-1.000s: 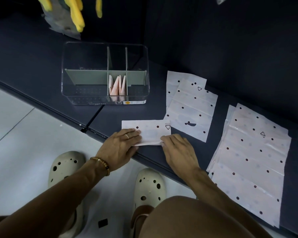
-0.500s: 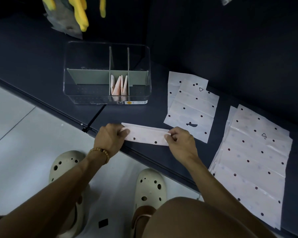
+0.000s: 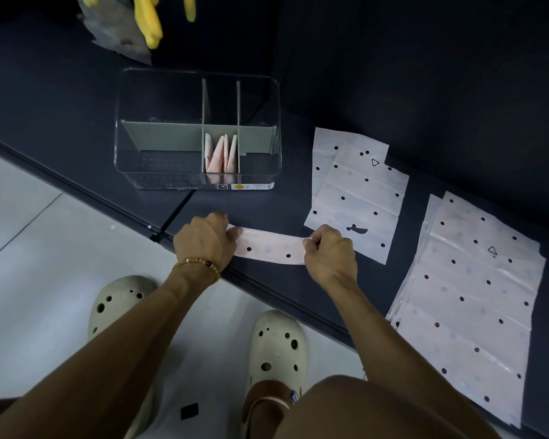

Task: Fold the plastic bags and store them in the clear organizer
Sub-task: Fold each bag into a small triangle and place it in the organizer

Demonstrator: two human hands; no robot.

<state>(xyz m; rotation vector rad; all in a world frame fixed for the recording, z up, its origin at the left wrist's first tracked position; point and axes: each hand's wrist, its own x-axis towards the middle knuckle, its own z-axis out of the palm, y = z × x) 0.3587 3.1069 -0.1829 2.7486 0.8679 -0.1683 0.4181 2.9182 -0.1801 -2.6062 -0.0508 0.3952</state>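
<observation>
Most work remains: a large stack of flat bags (image 3: 469, 299) and two more flat bags (image 3: 358, 198) lie unfolded on the dark counter (image 3: 76, 122). The clear organizer (image 3: 197, 128) holds several folded bags (image 3: 221, 155) in its middle front compartment. The bag strip (image 3: 270, 248), at the counter's near edge, is pinched at each end by the left hand (image 3: 205, 240) and right hand (image 3: 328, 253), folding unfinished.

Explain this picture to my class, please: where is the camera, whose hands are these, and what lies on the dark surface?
The camera sits on a person's head, looking down, so the arms and shoes are their own. The left hand and right hand each pinch one end of a folded bag strip at the edge of the dark counter. Behind it stands the clear organizer, with folded bags upright in its near middle compartment. To the right lie flat bags and a larger stack of bags.
</observation>
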